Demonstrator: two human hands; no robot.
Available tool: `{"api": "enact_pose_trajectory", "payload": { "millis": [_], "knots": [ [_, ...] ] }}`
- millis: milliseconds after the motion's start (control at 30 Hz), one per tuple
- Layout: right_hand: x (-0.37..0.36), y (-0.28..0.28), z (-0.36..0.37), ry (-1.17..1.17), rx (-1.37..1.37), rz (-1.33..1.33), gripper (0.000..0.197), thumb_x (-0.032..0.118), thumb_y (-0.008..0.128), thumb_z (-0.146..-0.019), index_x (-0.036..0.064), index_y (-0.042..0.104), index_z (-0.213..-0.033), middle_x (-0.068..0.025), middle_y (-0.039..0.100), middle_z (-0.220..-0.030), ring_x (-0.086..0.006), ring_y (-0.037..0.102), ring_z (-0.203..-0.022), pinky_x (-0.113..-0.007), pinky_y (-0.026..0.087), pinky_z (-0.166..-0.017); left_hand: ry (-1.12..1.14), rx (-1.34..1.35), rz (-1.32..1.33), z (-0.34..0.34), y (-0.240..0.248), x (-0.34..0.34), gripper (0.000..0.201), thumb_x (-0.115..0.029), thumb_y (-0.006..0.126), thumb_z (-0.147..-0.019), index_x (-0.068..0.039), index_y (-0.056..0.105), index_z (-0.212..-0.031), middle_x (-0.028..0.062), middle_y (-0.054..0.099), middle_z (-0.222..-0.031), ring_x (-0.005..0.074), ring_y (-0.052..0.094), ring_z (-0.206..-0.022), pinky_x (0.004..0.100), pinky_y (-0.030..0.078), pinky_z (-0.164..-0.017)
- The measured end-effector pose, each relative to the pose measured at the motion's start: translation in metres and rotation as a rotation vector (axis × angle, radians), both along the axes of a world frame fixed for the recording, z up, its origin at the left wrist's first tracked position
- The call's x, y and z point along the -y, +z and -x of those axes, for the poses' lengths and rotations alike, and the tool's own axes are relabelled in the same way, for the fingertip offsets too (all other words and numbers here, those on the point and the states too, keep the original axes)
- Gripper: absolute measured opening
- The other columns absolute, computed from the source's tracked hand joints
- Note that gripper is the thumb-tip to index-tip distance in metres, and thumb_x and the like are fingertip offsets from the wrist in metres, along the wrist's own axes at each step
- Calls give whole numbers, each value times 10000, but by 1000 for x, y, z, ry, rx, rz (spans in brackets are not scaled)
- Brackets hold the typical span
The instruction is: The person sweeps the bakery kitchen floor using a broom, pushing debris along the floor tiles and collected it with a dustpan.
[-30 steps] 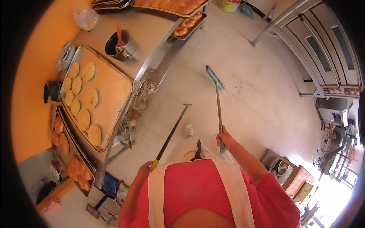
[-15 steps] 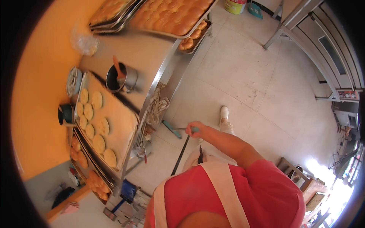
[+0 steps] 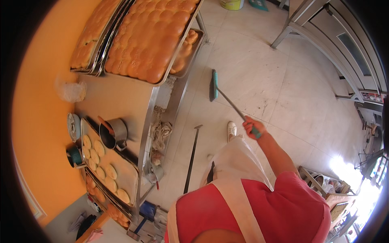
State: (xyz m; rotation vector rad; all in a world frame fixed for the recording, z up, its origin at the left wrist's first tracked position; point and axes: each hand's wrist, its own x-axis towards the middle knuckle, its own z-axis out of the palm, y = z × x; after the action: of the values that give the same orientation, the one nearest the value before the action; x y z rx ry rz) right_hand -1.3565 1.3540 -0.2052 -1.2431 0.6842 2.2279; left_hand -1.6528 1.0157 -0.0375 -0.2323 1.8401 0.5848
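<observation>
View from above of a person in a red shirt and white apron standing on a pale tiled floor point(image 3: 259, 81) in a bakery. The right hand point(image 3: 253, 127) is stretched forward and closed around the handle of a broom point(image 3: 227, 97); the handle slants away up and to the left, and the dark bristle head with a teal back rests on the floor just beside the leg of a steel tabletop point(image 3: 117, 97). The left hand is out of sight, hidden below the body, so its state cannot be told. A second long dark stick point(image 3: 191, 158) with a small crosspiece at its far end runs over the floor from near the person's left side, between the tabletop and a white shoe point(image 3: 231, 130); whether anything holds it cannot be told. On the tabletop, at the far end, lie large trays of golden-brown buns point(image 3: 150, 36), side by side and overhanging the edge. Nearer, a metal pot point(image 3: 114, 133) stands beside a flat tray of pale round dough pieces point(image 3: 103, 166). A crumpled cloth point(image 3: 161, 135) hangs on a lower shelf at the tabletop's edge. An orange wall point(image 3: 36, 101) runs along the left, and steel oven doors point(image 3: 344, 44) stand at the upper right.
</observation>
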Motion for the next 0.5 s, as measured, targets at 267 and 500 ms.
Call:
{"api": "enact_pose_trajectory", "payload": {
  "millis": [267,500],
  "knots": [
    [49,38,81,437,-106,-53,582,36,475,-769,315,315,-1254,-50,447,-611,-137,400,-422,-268,357,-382,-45,-6,27,-8,-6,-58,407,-103,508,-770,-31,446,-1167,57,566,-731,104,520,-605,243,424,-549],
    [-118,-77,116,429,-395,-44,161,53,480,-709,53,378,-584,-50,422,-543,-121,421,-430,-199,382,-347,-100,-25,51,-14,-9,-87,408,-103,504,-773,-34,444,-1171,57,565,-732,104,519,-604,243,424,-550]
  ]
}}
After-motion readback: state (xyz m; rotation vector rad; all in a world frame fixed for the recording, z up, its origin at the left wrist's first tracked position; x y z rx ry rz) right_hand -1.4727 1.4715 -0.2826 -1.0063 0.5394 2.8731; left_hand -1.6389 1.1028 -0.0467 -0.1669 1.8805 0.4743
